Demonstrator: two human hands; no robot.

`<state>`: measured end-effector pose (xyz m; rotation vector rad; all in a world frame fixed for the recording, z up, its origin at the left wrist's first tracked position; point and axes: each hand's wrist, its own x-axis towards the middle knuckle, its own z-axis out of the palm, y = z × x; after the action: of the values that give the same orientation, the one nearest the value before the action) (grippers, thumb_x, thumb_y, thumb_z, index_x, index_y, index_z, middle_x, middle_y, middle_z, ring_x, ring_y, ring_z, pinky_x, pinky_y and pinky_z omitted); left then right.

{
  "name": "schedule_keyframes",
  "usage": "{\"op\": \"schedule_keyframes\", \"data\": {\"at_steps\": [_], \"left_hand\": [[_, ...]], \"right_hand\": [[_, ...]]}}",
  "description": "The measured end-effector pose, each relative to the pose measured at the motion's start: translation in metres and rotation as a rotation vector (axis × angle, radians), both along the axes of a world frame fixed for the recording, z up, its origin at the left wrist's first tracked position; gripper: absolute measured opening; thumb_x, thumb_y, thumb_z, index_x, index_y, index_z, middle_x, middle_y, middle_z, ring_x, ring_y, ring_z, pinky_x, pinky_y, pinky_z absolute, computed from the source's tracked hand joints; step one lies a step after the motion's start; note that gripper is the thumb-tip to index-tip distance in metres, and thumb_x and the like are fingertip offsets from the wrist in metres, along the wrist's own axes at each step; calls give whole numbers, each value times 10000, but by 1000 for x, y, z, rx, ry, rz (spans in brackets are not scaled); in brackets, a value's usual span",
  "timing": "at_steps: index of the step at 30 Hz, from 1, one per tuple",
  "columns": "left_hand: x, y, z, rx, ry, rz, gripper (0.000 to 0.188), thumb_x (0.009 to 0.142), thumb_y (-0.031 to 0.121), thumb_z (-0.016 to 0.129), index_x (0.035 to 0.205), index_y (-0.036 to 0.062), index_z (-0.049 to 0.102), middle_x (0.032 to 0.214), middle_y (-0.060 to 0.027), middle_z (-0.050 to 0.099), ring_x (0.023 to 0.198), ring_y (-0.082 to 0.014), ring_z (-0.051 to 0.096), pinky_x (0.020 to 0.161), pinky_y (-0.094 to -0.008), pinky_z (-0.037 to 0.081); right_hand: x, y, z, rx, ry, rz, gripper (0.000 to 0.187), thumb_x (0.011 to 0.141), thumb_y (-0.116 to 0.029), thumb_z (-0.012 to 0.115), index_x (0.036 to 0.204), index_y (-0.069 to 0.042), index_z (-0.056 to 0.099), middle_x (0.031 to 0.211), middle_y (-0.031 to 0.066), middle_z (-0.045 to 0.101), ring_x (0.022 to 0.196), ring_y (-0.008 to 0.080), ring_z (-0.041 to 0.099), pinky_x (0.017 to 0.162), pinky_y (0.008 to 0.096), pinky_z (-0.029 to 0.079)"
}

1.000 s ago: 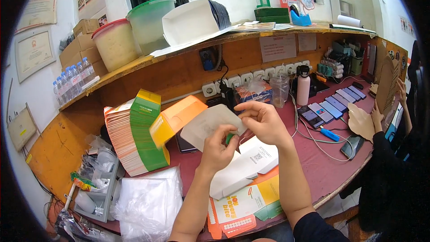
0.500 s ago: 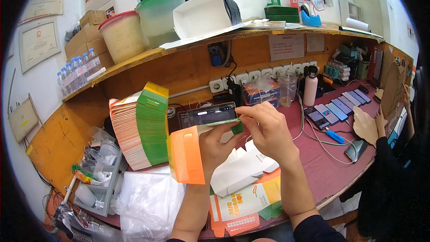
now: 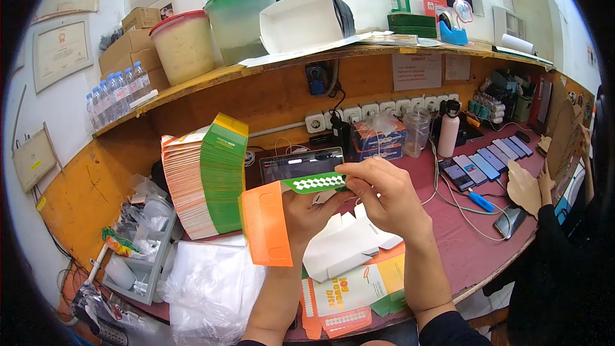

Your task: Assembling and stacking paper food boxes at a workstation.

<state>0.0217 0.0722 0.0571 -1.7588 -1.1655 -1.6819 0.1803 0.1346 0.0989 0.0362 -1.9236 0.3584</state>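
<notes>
A thin cardboard box, partly folded, with an orange side panel (image 3: 268, 227), is raised above the table. My left hand (image 3: 306, 216) is closed around it from below. At its far right end, my right hand (image 3: 387, 195) pinches the green flap (image 3: 314, 183), which carries a white diamond pattern. Beneath my hands lie a white-sided folded carton piece (image 3: 339, 248) and a flat printed box blank (image 3: 349, 291) in orange, white and green. A tall stack of green and orange box blanks (image 3: 221, 176) stands to the left. Behind the held box is a dark-screened device (image 3: 301, 163).
White plastic bags (image 3: 214, 282) and a grey bin (image 3: 150, 275) of wrapped items are at left. Right of my hands stand a pink bottle (image 3: 449, 129), a row of phones (image 3: 488, 159) and cables. Another person's hand (image 3: 546, 186) holds brown cardboard at far right.
The green flap has turned, so its patterned face now shows. My right hand keeps its pinch on the flap's end, and the view has shifted slightly.
</notes>
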Motion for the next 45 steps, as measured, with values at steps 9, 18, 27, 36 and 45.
{"op": "schedule_keyframes", "data": {"at_steps": [9,18,27,36,45], "left_hand": [[-5,1,-20,136,-308,-447,413,769,53,817,1128,-9,623,1041,-116,703,930,-193,690,780,-309,567],[-1,-23,5,266,-561,-373,221,929,224,670,861,14,677,735,-37,681,666,-81,603,598,-244,479],[-15,-47,34,184,-1111,-1417,222,1003,245,463,945,88,608,953,-37,672,805,-163,649,772,-331,551],[4,-38,27,-9,-342,-270,181,762,-2,771,907,-21,665,981,-104,678,914,-187,670,790,-286,521],[8,-31,27,128,-52,-63,130,797,-26,735,923,-22,703,963,-149,690,871,-228,668,776,-299,513]], "right_hand": [[5,-18,4,112,-79,-25,304,762,14,669,1055,-69,682,829,78,656,793,271,628,682,362,505],[-18,-38,0,168,97,229,497,800,2,673,1283,-64,574,1291,189,598,1212,390,557,988,421,481],[-34,-17,-16,6,-59,150,395,798,32,659,1187,-27,634,1083,166,695,933,289,697,764,353,570],[-35,-11,-26,-229,365,177,193,864,18,683,1048,20,626,1010,168,723,800,133,702,624,225,544],[-22,-26,-13,-548,248,510,129,846,55,669,973,74,677,1200,233,636,1103,237,624,937,320,491]]}}
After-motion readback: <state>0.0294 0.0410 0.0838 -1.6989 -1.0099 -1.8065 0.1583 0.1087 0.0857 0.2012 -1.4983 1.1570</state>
